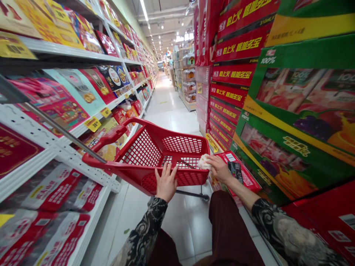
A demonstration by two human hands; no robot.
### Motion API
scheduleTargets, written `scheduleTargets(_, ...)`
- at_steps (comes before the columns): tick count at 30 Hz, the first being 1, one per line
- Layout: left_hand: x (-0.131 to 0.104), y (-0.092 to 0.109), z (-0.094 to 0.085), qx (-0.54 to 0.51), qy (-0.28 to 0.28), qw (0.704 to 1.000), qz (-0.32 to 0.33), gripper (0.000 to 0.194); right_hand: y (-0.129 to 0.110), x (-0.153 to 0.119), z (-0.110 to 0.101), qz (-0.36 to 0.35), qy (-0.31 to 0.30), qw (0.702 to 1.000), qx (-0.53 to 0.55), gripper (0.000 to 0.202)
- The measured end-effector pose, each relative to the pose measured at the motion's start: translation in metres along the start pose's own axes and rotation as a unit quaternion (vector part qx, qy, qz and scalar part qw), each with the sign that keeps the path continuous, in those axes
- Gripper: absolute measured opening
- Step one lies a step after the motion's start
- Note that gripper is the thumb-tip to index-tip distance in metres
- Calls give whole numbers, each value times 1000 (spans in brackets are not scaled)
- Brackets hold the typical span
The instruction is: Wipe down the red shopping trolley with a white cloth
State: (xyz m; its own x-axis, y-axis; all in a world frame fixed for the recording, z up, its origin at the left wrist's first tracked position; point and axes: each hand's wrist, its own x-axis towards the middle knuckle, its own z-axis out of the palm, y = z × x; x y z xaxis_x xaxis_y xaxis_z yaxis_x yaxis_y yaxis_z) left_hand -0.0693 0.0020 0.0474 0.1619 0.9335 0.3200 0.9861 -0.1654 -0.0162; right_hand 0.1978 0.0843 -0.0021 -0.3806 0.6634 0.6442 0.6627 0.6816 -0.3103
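In front of me stands a red plastic shopping cart (183,139) with a perforated basket and its handle towards the left. My left hand (166,182) rests on the near rim of the basket, fingers spread over the edge. At the basket's right corner, my right hand (219,168) is closed round a crumpled white cloth (204,162), which touches the rim. The palm side of that hand is hidden. Inside the basket a dark thin bar shows near the right end; I cannot tell what it is.
Shelves (74,129) of boxed and bagged goods line the left. Stacked red drink cartons (230,75) and green fruit-drink boxes (305,88) rise close on the right. A red box (246,173) with a dark phone-like object (235,171) lies beside my right arm. A tiled aisle (163,92) runs ahead.
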Motion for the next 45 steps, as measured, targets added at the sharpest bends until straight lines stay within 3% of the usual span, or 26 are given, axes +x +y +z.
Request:
scheduleTargets(4,-3,0,2,6,-2,1000,-1,52,35,34,6,22,-29,999,-27,39)
scheduleTargets(8,-3,0,1,11,-4,1000,3,55,41,52,12,56,-35,997,-32,43)
scheduleTargets(14,-4,2,4,10,1,1000,-5,55,16,15,0,57,-1,998,38,44)
scheduleTargets(19,-1,5,3,3,-3,1000,-10,54,8,8,-19,110,111,987,-46,45)
scheduleTargets(23,1,9,3,5,-6,1000,-20,55,-25,4,-3,36,2,999,-28,54)
scheduleTargets(26,2,10,3,7,-11,1000,-22,58,-55,-8,13,61,9,998,5,62)
scheduleTargets(28,2,9,3,8,-13,1000,-24,59,-59,-13,17,69,15,997,10,63)
scheduleTargets(32,4,7,2,4,-17,1000,-15,60,-25,-11,11,44,-8,999,-23,58)
scheduleTargets(36,8,8,2,4,-21,1000,-14,62,1,-4,5,81,2,996,-29,59)
scheduleTargets(42,15,21,5,1,-27,999,-32,63,-53,-4,25,89,25,996,-2,62)
scheduleTargets(45,18,15,1,0,-29,999,-21,64,-65,-4,34,87,41,995,-17,59)
